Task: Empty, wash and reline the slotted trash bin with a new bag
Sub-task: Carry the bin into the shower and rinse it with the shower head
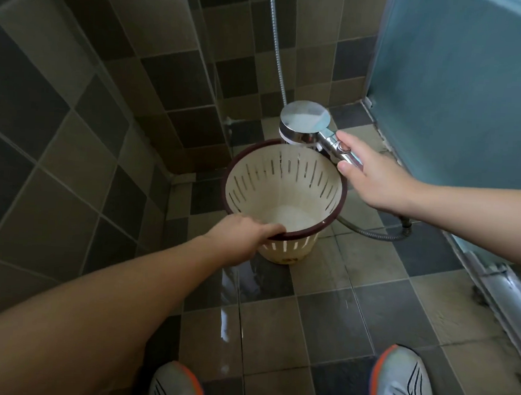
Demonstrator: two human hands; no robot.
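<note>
Floor (331, 317): square tiles in dark and pale tones are laid across the whole lower scene; a wet, shiny streak is seen running from the bin's base toward the near edge.
Walls (75, 118): the same checkered tiling is carried up the left and far sides, meeting in a corner just beyond the bin.
Frosted panel (461, 87): a bluish sheet is set along the right side, with a metal track at its foot.
Slotted trash bin (283, 195): a cream tub with a dark red rim and rows of narrow slots is stood on the floor near the far corner, slightly tilted toward the viewer — no bag is seen inside, and its pale bottom is exposed.
Shower head (305, 120): a round chrome head is held just above the bin's far-right rim, face turned down; a thin spray is visible at its lower edge.
Hose (370, 233): a ribbed metal line is looped on the floor right of the bin; another length hangs down the far wall.
Right hand (376, 177): the fingers and thumb are wrapped round the chrome handle.
Left hand (245, 233): the near rim is gripped — fingers are hooked over its inner edge, close together.
Shoes (403, 386): two grey trainers with orange trim are seen at the near edge.
</note>
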